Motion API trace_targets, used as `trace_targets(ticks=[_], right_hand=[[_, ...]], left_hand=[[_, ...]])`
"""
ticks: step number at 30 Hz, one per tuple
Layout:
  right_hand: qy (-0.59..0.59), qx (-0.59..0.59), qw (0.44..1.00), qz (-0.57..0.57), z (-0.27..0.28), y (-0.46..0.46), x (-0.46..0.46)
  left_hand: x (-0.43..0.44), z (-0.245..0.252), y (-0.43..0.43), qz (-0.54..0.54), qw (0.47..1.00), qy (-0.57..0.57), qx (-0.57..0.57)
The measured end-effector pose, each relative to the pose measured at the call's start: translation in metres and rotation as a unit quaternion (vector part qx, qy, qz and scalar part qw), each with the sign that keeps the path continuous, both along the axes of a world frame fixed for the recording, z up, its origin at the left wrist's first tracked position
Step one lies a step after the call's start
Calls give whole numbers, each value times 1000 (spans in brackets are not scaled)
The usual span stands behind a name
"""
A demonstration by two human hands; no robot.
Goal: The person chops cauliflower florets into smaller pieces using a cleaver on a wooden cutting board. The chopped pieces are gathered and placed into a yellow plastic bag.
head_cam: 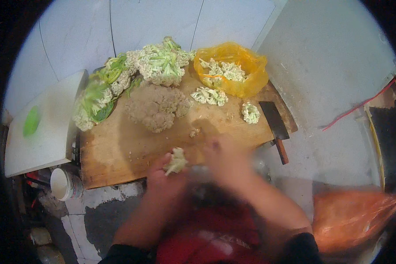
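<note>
My left hand grips a pale cauliflower floret at the near edge of a wooden board. To its right my right hand is motion-blurred over the board, and whether it holds anything cannot be made out. A small cauliflower crumb lies just beyond the hands. Farther back a large cauliflower head rests with its curds up. More cut florets sit before a yellow plastic bag, which stands with its mouth spread and florets inside. A single floret lies nearer the right edge.
A cleaver lies at the board's right edge, its wooden handle overhanging. Leafy cauliflower heads line the back and left. A white panel with a green item, a white bucket and an orange sack flank the board.
</note>
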State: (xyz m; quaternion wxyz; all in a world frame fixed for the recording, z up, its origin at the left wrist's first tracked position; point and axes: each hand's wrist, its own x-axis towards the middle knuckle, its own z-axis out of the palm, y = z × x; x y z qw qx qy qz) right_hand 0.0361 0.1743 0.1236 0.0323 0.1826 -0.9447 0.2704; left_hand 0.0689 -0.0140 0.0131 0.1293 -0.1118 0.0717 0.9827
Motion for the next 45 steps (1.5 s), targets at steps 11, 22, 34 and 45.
trace_targets(ticks=[11,22,34,45], right_hand=[[-6,82,994,74,-85,-18,-75],[58,-34,969,-236,-230,269,84],[-31,15,877,-479,-327,320,209],[-35,14,896,-442,-322,316,195]], left_hand=[[0,37,-31,56,984,14,-171],[-217,168,76,148,847,242,-449],[-354,160,141,-74,647,162,-742],[-360,182,84,-91,-109,348,-927]])
